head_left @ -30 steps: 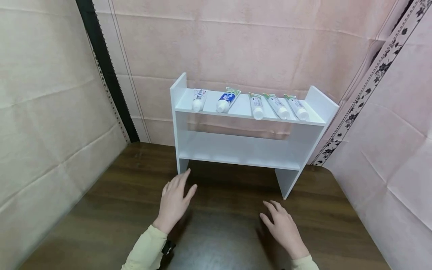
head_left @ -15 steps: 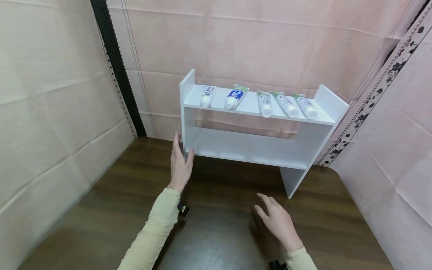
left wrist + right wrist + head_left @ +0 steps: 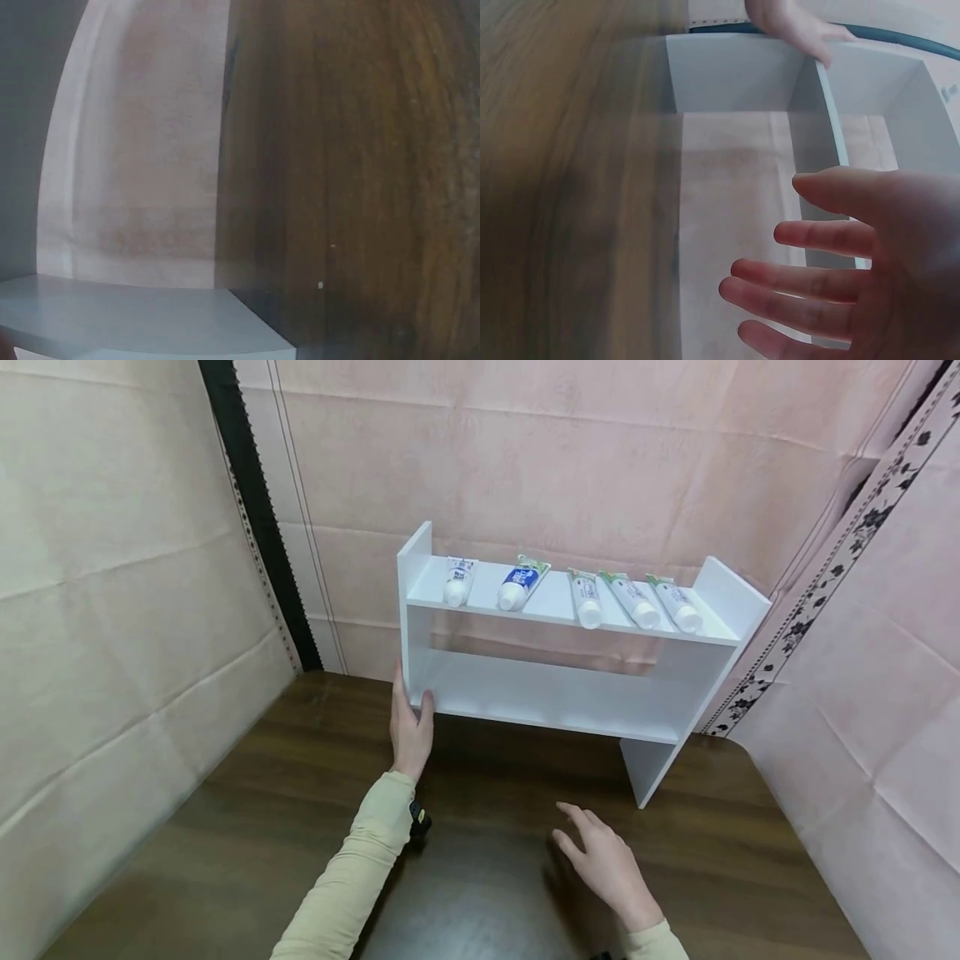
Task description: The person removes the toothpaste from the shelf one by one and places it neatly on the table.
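A white two-tier shelf [image 3: 540, 689] stands on the brown wooden table in the head view. My left hand [image 3: 411, 737] grips its left side panel around the height of the lower board, fingers along the outer face and thumb at the front. The right wrist view also shows that left hand [image 3: 791, 26] at the shelf's far end. Out in front of the shelf, my right hand [image 3: 603, 864] hovers over the table with spread, relaxed fingers and holds nothing. Several white squeeze tubes lie along the top board, among them one with a blue label [image 3: 521, 583].
Light fabric walls surround the table [image 3: 225, 827] on the left, back and right. A black strip [image 3: 262, 518] runs down the back left corner, and a floral border [image 3: 825, 572] down the right one. The shelf's right side panel [image 3: 648, 772] reaches down to the table.
My left hand has moved forward from the table in front to the shelf's left panel and taken hold of it. The right hand has shifted slightly left. The head view has also shifted a little.
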The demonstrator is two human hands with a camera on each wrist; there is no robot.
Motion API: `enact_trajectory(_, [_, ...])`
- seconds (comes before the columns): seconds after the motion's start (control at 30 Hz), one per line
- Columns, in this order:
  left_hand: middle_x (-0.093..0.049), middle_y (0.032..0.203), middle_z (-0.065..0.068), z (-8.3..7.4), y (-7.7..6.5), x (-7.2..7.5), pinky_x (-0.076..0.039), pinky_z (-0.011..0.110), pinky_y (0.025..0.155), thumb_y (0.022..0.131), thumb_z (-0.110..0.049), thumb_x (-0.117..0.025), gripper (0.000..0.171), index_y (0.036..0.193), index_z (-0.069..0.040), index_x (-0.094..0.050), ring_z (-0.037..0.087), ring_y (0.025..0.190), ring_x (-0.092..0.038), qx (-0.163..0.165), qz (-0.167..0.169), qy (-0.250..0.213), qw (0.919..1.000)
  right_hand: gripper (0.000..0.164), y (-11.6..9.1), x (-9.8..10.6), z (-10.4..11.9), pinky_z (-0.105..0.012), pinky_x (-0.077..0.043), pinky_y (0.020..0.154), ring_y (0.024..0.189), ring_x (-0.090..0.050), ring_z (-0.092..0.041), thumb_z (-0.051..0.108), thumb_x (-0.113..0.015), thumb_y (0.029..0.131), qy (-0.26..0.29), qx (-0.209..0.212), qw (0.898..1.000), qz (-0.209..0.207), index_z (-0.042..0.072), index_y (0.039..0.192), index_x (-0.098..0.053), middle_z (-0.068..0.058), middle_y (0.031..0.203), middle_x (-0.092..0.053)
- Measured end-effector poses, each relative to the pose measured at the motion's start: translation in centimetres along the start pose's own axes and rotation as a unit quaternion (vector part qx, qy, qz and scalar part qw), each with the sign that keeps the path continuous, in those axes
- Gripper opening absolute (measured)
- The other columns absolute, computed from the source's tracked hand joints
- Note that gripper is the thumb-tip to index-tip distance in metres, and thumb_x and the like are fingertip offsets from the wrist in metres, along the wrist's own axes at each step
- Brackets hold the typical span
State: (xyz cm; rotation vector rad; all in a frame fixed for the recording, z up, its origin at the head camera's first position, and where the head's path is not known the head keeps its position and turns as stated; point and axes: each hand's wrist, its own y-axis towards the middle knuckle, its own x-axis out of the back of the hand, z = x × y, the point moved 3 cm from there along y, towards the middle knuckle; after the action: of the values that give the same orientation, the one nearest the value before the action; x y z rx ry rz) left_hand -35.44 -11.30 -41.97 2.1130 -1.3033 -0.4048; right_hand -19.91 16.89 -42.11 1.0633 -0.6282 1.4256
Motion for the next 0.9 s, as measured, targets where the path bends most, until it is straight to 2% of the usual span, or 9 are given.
enact_trajectory(0.13, [-0.035, 0.153, 0.013, 0.0, -0.2, -0.1, -0.039, 0.056, 0.103, 0.099, -0.024, -0.048, 0.065, 0.156, -0.024, -0.017, 0.034, 0.130, -0.045, 0.009, -0.011, -0.002, 0.9999, 0.039, 0.9, 0.1, 1.3, -0.045, -0.053, 0.076, 0.097, -0.068, -0.028, 0.027, -0.063, 0.093, 0.011, 0.013, 1.000, -0.002, 0.014, 0.130, -0.058, -0.009, 0.114, -0.068])
enact_trajectory(0.23, [-0.035, 0.155, 0.012, 0.0, -0.3, -0.2, -0.039, 0.055, 0.104, 0.099, -0.022, -0.048, 0.063, 0.156, -0.021, -0.020, 0.034, 0.131, -0.045, 0.016, -0.023, -0.006, 0.9996, 0.042, 2.0, 0.7, 2.8, -0.042, -0.053, 0.079, 0.099, -0.067, -0.025, 0.027, -0.062, 0.094, 0.018, 0.030, 0.999, -0.003, 0.015, 0.133, -0.056, -0.007, 0.116, -0.067])
enact_trajectory(0.3, [-0.033, 0.156, 0.010, 0.2, -0.3, -0.3, -0.039, 0.055, 0.104, 0.099, -0.021, -0.049, 0.063, 0.155, -0.019, -0.021, 0.033, 0.131, -0.045, 0.021, -0.028, -0.011, 0.9993, 0.043, 2.8, 1.3, 4.0, -0.041, -0.053, 0.080, 0.099, -0.066, -0.022, 0.028, -0.061, 0.095, 0.018, 0.050, 0.999, -0.007, 0.015, 0.136, -0.055, -0.005, 0.117, -0.065])
enact_trajectory(0.43, [-0.031, 0.157, 0.006, 0.4, -0.3, -0.3, -0.038, 0.056, 0.106, 0.099, -0.020, -0.049, 0.062, 0.155, -0.023, -0.022, 0.031, 0.134, -0.042, 0.030, -0.030, -0.023, 0.9988, 0.044, 4.5, 3.0, 6.8, -0.040, -0.053, 0.082, 0.103, -0.063, -0.021, 0.028, -0.059, 0.096, 0.016, 0.100, 0.994, -0.029, 0.017, 0.138, -0.053, -0.004, 0.121, -0.062])
enact_trajectory(0.53, [-0.031, 0.157, 0.004, 0.4, -0.4, -0.3, -0.036, 0.055, 0.107, 0.099, -0.020, -0.050, 0.062, 0.155, -0.026, -0.022, 0.030, 0.135, -0.040, 0.033, -0.032, -0.026, 0.9986, 0.045, 5.6, 3.9, 8.9, -0.042, -0.052, 0.088, 0.113, -0.060, -0.023, 0.027, -0.058, 0.097, 0.016, 0.136, 0.989, -0.051, 0.017, 0.140, -0.050, -0.005, 0.127, -0.060])
enact_trajectory(0.63, [-0.031, 0.157, 0.005, 0.4, -0.5, -0.2, -0.035, 0.054, 0.108, 0.099, -0.017, -0.050, 0.063, 0.155, -0.024, -0.023, 0.029, 0.137, -0.039, 0.028, -0.039, -0.027, 0.9985, 0.048, 6.7, 4.5, 11.1, -0.044, -0.052, 0.089, 0.115, -0.059, -0.026, 0.026, -0.058, 0.097, 0.018, 0.168, 0.983, -0.074, 0.017, 0.143, -0.047, -0.008, 0.129, -0.059])
enact_trajectory(0.8, [-0.033, 0.156, 0.006, 0.2, -0.3, -0.3, -0.037, 0.053, 0.107, 0.098, -0.017, -0.049, 0.063, 0.155, -0.022, -0.023, 0.029, 0.135, -0.040, 0.029, -0.040, -0.028, 0.9984, 0.058, 8.8, 6.1, 14.5, -0.042, -0.052, 0.085, 0.107, -0.059, -0.026, 0.022, -0.061, 0.095, 0.015, 0.216, 0.968, -0.124, 0.016, 0.148, -0.039, -0.011, 0.127, -0.058])
enact_trajectory(0.9, [-0.034, 0.155, 0.007, 0.2, -0.3, -0.5, -0.037, 0.053, 0.106, 0.098, -0.018, -0.049, 0.063, 0.155, -0.022, -0.023, 0.030, 0.134, -0.040, 0.036, -0.038, -0.027, 0.9982, 0.062, 10.3, 7.6, 16.2, -0.042, -0.050, 0.085, 0.105, -0.057, -0.026, 0.020, -0.062, 0.093, 0.010, 0.228, 0.961, -0.155, 0.017, 0.150, -0.036, -0.011, 0.126, -0.058])
